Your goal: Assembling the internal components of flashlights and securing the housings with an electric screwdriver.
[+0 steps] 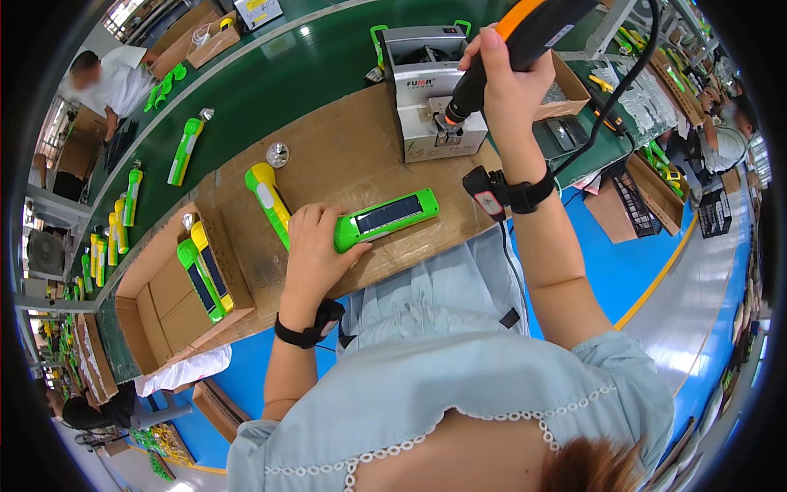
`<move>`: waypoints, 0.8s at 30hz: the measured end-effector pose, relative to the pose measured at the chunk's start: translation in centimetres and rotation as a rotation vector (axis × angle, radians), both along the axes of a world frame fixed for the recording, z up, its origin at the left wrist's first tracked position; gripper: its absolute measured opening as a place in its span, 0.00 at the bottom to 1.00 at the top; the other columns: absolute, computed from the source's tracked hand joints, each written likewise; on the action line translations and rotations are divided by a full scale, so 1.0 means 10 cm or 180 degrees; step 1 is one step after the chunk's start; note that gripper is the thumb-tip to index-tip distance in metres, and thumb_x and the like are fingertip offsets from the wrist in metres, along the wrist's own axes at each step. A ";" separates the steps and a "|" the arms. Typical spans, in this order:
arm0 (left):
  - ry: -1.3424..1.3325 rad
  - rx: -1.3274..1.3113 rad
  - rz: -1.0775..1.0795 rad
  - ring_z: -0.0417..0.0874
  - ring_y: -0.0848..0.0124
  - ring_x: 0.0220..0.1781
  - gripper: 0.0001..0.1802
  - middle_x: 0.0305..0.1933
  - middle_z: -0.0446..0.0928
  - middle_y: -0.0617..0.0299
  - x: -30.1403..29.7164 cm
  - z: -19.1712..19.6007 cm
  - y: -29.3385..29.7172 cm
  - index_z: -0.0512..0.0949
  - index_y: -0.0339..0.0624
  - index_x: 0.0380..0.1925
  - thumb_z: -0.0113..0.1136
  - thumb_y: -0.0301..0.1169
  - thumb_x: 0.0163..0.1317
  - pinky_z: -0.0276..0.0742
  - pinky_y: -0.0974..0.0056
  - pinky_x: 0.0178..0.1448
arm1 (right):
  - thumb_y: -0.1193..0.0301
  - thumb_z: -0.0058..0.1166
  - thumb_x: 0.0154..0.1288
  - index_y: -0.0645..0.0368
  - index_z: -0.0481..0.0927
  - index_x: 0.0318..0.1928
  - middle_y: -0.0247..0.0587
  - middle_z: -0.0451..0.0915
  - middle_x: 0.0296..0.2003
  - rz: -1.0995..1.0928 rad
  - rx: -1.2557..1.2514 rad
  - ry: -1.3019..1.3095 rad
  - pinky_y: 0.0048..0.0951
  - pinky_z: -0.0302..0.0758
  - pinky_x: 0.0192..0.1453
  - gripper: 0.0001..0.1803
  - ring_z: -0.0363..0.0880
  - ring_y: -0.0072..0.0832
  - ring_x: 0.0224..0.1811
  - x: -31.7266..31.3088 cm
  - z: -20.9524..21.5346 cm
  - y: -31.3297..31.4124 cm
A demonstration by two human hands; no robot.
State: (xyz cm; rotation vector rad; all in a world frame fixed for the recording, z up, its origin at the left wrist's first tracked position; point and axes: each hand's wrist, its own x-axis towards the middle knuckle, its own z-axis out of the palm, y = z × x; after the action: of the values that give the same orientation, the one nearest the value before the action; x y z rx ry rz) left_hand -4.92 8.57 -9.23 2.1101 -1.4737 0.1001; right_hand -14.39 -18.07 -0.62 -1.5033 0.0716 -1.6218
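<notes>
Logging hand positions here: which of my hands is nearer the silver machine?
Right. Your right hand is just right of the silver machine, holding a screwdriver with its tip at the front; your left hand is farther, leftward and closer to your body, holding a green flashlight.

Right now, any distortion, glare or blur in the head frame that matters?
Head view: strong fisheye, so the green bench bows and the corners go black; head view: bright glints on the loose silver reflector; head view: left hand, held green flashlight and right hand look sharp and well lit, while small items near the rim turn soft.
</notes>
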 end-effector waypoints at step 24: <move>0.0021 0.0249 0.0561 0.64 0.53 0.53 0.29 0.43 0.67 0.52 -0.29 -0.10 -0.41 0.75 0.50 0.46 0.71 0.41 0.40 0.53 0.47 0.61 | 0.66 0.63 0.53 0.65 0.69 0.40 0.42 0.75 0.25 0.2588 0.0519 0.0521 0.26 0.74 0.29 0.21 0.76 0.26 0.24 0.00 -0.31 0.68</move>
State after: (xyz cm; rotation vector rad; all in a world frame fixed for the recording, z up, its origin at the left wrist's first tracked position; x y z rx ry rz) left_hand -7.82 4.45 -10.25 2.2987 -1.3050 0.1028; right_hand -14.43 -11.22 -3.69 -1.2900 -0.2790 -0.8208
